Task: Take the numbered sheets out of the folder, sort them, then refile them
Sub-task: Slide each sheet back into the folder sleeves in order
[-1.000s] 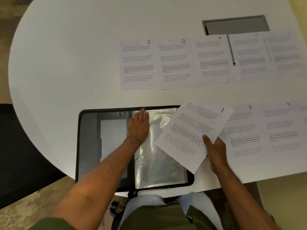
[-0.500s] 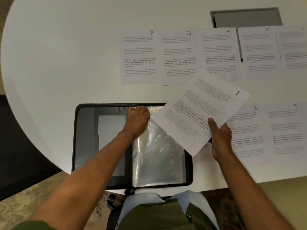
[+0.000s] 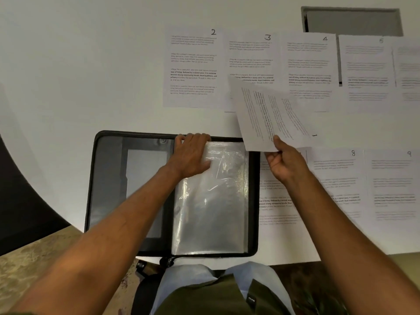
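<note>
A black zip folder (image 3: pixel 109 178) lies open on the white table, its clear plastic sleeves (image 3: pixel 211 201) on the right half. My left hand (image 3: pixel 193 155) grips the top edge of the sleeves, fingers curled over it. My right hand (image 3: pixel 284 162) pinches the lower edge of sheet 1 (image 3: pixel 270 117), held above the table and turned sideways, just past the folder's top right corner. Sheets 2 (image 3: pixel 193 69), 3 (image 3: pixel 252 57), 4 (image 3: pixel 311 71) and 5 (image 3: pixel 366 71) lie in a row farther back. Sheets 8 (image 3: pixel 336 178) and 9 (image 3: pixel 393 185) lie to the right.
A grey recessed hatch (image 3: pixel 352 21) is set into the table (image 3: pixel 68 76) at the back right. Another sheet (image 3: pixel 277 208) lies partly under my right hand beside the folder. The table's curved edge runs at the left, with dark floor beyond. My lap is at the near edge.
My right hand has turned sheet 1 further anticlockwise and drawn it nearer the folder's top right corner. My left hand stays at the top edge of the sleeves.
</note>
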`<state>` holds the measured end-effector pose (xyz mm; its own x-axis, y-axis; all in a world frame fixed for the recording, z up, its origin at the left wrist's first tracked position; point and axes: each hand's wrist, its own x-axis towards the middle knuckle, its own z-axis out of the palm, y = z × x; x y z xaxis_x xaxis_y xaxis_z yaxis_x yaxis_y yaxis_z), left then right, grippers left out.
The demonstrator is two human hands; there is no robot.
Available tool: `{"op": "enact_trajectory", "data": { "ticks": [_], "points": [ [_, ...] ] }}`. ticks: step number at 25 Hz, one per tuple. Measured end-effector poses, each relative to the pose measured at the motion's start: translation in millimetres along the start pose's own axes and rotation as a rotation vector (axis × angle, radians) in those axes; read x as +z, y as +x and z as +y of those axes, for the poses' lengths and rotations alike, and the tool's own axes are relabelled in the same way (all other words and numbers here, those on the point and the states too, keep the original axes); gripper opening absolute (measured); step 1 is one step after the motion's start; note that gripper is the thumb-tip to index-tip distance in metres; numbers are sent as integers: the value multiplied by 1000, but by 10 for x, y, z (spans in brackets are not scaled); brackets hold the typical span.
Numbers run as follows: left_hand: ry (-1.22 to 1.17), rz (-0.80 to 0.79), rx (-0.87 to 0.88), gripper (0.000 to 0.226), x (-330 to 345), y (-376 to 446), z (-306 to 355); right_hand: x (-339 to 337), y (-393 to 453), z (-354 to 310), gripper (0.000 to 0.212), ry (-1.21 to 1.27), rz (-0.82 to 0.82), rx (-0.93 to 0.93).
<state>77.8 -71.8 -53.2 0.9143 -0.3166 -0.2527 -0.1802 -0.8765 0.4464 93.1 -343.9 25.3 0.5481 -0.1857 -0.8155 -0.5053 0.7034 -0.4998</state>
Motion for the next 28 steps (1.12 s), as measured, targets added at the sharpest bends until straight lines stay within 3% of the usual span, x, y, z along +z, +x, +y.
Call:
{"op": "enact_trajectory", "data": {
  "ticks": [6,17,28],
  "points": [
    [20,137,-25,17,-9,115,133,197,273,-32,14,-8,21,35],
    [-72,174,-70,15,108,-100,161,503,712,208,44,-319,54,-178],
    [-97,204,-79,16,56,17,179,510,751,197,41,-630,-201,-283]
  ]
}}
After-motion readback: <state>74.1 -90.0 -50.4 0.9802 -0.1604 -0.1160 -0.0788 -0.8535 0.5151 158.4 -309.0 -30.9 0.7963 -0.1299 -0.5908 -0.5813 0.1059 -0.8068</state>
